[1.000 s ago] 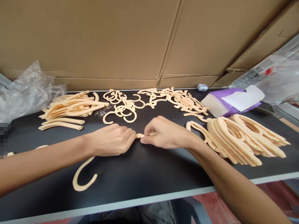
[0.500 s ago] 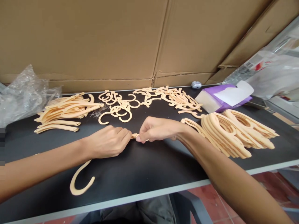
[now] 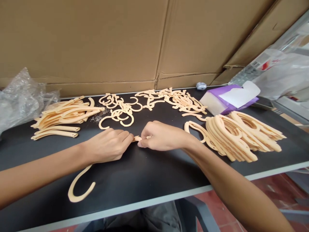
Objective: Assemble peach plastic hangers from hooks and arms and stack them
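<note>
My left hand (image 3: 108, 145) and my right hand (image 3: 161, 137) meet at the middle of the black table (image 3: 149, 180), both closed on one pale orange hanger piece (image 3: 138, 139). Only a short bit of it shows between the fingertips. From under my left hand a curved hook (image 3: 78, 190) of the same material runs down toward the table's front edge. Whether that hook belongs to the held piece is hidden by my hand.
A stack of finished hangers (image 3: 236, 135) lies at the right. Straight arm pieces (image 3: 64, 114) are piled at the left, loose hooks (image 3: 120, 111) and other parts (image 3: 178, 100) at the back. A purple tissue pack (image 3: 229, 98), crumpled plastic (image 3: 19, 96) and cardboard walls (image 3: 108, 42) surround them.
Both hands stay pinched on the piece. The view has drifted slightly, so everything sits a little further left in the picture.
</note>
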The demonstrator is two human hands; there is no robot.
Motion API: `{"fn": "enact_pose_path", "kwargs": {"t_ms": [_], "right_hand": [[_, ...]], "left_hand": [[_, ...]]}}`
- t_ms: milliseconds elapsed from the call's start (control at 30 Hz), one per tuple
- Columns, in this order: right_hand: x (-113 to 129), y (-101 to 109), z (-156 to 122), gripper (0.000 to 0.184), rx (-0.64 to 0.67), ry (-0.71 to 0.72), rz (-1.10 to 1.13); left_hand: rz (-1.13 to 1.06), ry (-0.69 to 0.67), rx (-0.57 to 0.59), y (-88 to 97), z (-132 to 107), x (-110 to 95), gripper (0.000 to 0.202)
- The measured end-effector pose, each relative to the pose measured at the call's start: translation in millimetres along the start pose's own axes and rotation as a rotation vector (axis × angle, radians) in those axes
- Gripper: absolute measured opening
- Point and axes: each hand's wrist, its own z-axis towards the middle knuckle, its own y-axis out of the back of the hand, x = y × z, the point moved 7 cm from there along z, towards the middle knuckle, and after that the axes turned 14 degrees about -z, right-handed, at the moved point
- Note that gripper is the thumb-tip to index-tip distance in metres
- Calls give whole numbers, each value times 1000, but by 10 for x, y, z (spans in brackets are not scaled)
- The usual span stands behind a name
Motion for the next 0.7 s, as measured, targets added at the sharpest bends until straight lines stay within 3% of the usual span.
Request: {"fn": "enact_pose_path", "kwargs": {"t_ms": [133, 300, 467, 700], "right_hand": [[-34, 118, -46, 26, -24, 61, 111], [-42, 328, -143, 19, -216, 109, 153], [-111, 257, -112, 23, -225, 60, -63], [-79, 181, -36, 27, -247, 165, -81]], "left_hand": [[-48, 55, 33, 8, 15, 84, 27], [-170, 141, 74, 14, 34, 203, 26], [-430, 250, 93, 9, 39, 309, 31], [-582, 292, 114, 11, 54, 341, 35]]}}
